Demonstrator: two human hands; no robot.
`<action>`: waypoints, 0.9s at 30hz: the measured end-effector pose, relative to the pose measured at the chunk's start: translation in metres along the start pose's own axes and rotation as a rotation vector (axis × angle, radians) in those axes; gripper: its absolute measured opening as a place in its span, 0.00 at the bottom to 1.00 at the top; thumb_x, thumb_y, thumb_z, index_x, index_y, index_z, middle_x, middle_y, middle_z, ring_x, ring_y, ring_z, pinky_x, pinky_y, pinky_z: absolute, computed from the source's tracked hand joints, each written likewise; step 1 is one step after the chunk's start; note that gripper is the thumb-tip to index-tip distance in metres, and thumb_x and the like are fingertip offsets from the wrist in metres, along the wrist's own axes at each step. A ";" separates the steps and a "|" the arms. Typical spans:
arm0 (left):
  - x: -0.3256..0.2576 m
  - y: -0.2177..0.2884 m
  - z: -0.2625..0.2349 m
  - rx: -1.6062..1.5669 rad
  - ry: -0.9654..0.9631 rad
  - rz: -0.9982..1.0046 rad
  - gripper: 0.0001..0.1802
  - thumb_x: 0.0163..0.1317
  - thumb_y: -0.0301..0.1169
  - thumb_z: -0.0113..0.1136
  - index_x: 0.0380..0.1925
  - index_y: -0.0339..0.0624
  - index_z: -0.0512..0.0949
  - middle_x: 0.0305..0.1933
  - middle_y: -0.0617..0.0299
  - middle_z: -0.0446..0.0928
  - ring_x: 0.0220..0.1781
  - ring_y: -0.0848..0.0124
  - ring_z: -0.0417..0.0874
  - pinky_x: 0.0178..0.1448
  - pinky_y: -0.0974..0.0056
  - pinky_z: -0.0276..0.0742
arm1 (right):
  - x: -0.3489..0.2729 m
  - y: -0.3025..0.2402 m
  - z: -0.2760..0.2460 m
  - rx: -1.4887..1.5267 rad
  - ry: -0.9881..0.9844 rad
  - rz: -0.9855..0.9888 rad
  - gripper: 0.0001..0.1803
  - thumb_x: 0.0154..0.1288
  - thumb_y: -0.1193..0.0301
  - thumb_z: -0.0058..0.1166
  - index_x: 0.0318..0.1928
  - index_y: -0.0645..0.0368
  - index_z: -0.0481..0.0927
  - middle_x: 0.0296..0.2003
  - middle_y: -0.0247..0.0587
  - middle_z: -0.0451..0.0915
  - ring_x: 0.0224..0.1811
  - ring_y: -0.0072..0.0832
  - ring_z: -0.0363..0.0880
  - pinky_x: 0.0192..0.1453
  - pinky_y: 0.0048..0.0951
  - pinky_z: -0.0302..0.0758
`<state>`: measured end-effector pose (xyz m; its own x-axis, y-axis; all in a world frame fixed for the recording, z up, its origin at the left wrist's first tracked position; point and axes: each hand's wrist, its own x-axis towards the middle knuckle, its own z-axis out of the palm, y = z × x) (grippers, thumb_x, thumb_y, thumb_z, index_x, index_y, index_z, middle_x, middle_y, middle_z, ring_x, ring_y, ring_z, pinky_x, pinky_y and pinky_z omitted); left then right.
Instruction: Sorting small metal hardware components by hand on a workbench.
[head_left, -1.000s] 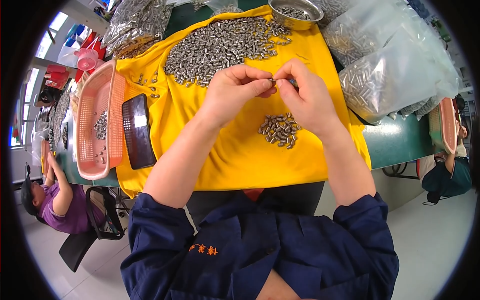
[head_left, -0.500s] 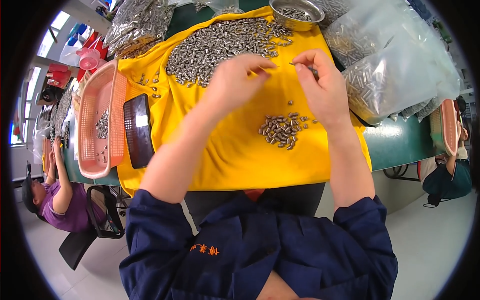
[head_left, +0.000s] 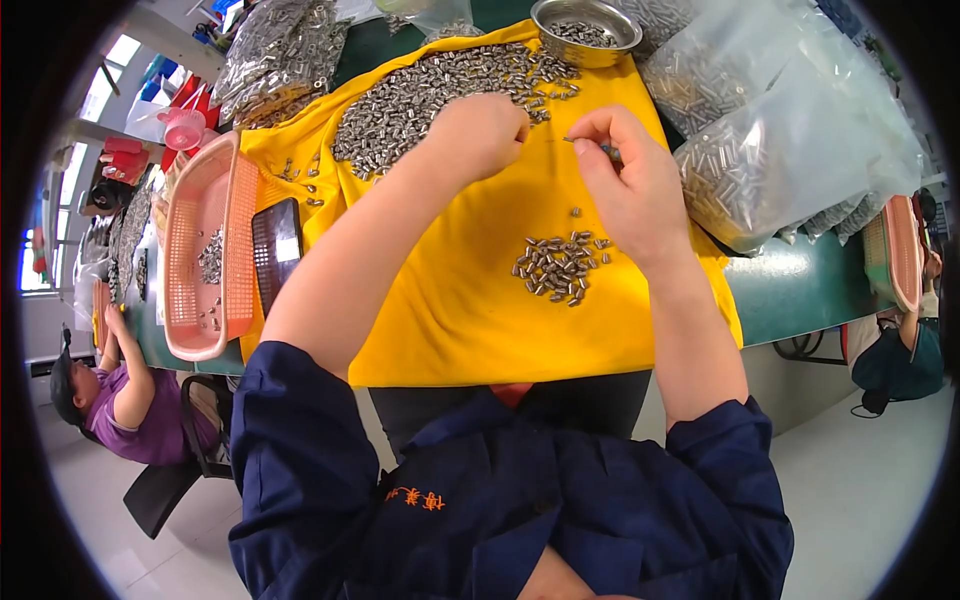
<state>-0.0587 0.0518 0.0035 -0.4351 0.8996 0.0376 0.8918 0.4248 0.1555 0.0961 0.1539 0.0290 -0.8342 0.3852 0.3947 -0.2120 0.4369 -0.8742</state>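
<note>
Part in hand: your right hand (head_left: 632, 178), upper middle of the frame, pinches a thin metal piece (head_left: 588, 143) between thumb and fingertips; the fingers are closed together on it. It is too small to tell if it is a pin or one of the sleeves.
Left hand: your left hand (head_left: 480, 132) is curled at the lower edge of the big heap, fingers bent inward. You seem to be picking up a part there, but I cannot tell if something is already between the fingers.
Big heap: the large pile of small metal cylinders (head_left: 440, 90) lies across the top of the yellow cloth (head_left: 470, 290). It is much bigger than the other pile, so most of the work looks still to do.
Small pile: a small group of metal pieces (head_left: 560, 268) lies in the middle of the cloth, under your right hand. I judge these are the pieces already done; they are few.
Bowl: a steel bowl (head_left: 586, 18) at the top edge holds more parts.
Bags: clear plastic bags of parts (head_left: 790, 130) fill the upper right, and more bags (head_left: 275, 55) are at the upper left.
Basket: a pink basket (head_left: 200, 250) at the left holds a few pieces, with a dark tray (head_left: 277, 245) just beside it.
Others: a person in purple (head_left: 130, 410) sits at the lower left, and another person (head_left: 900, 350) at the right edge.
</note>
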 end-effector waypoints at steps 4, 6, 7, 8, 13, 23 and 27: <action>-0.018 0.011 0.001 -0.151 0.111 -0.070 0.07 0.48 0.31 0.52 0.27 0.44 0.77 0.30 0.57 0.76 0.32 0.62 0.78 0.37 0.62 0.73 | 0.000 0.001 -0.001 -0.024 -0.031 0.034 0.05 0.56 0.76 0.46 0.34 0.61 0.71 0.22 0.34 0.72 0.20 0.16 0.66 0.23 0.19 0.63; -0.037 0.027 -0.014 -0.354 0.040 -0.236 0.05 0.51 0.28 0.54 0.29 0.41 0.76 0.30 0.58 0.78 0.30 0.70 0.80 0.35 0.68 0.74 | -0.001 0.002 0.001 0.009 -0.019 0.020 0.05 0.56 0.76 0.46 0.34 0.61 0.71 0.23 0.35 0.73 0.22 0.16 0.66 0.25 0.20 0.64; -0.045 0.025 -0.012 -0.797 0.087 -0.300 0.05 0.52 0.27 0.55 0.29 0.38 0.75 0.30 0.59 0.78 0.31 0.71 0.80 0.35 0.69 0.74 | -0.001 0.002 0.003 0.042 -0.012 0.003 0.05 0.56 0.76 0.46 0.34 0.62 0.71 0.24 0.35 0.73 0.23 0.17 0.67 0.26 0.20 0.64; -0.051 0.023 -0.008 -1.243 0.138 -0.366 0.05 0.52 0.25 0.56 0.29 0.36 0.75 0.31 0.61 0.78 0.32 0.72 0.80 0.36 0.71 0.75 | -0.002 0.002 0.004 0.041 -0.016 0.008 0.05 0.56 0.76 0.46 0.34 0.62 0.71 0.24 0.35 0.73 0.23 0.17 0.67 0.26 0.20 0.64; -0.059 0.028 -0.009 -1.483 0.198 -0.270 0.08 0.54 0.21 0.56 0.36 0.32 0.75 0.33 0.58 0.77 0.35 0.71 0.80 0.42 0.71 0.75 | -0.002 0.002 0.004 0.092 -0.188 0.138 0.04 0.55 0.74 0.47 0.32 0.62 0.70 0.24 0.34 0.72 0.24 0.18 0.66 0.28 0.20 0.64; -0.064 0.030 -0.007 -1.518 0.166 -0.217 0.09 0.53 0.21 0.57 0.36 0.30 0.75 0.33 0.57 0.78 0.35 0.72 0.80 0.43 0.72 0.76 | -0.003 0.001 0.007 0.052 -0.196 0.118 0.03 0.54 0.75 0.46 0.31 0.61 0.70 0.22 0.35 0.73 0.23 0.20 0.67 0.28 0.21 0.65; -0.062 0.032 -0.007 -1.402 0.174 -0.218 0.08 0.52 0.21 0.57 0.33 0.31 0.77 0.31 0.59 0.79 0.34 0.75 0.80 0.41 0.74 0.75 | -0.007 -0.001 0.010 -0.159 -0.186 -0.040 0.03 0.54 0.75 0.44 0.31 0.60 0.68 0.23 0.44 0.73 0.25 0.35 0.72 0.29 0.32 0.67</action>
<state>-0.0040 0.0086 0.0131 -0.6460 0.7633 -0.0113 -0.0067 0.0092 0.9999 0.0969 0.1423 0.0247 -0.9093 0.2152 0.3562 -0.1761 0.5767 -0.7978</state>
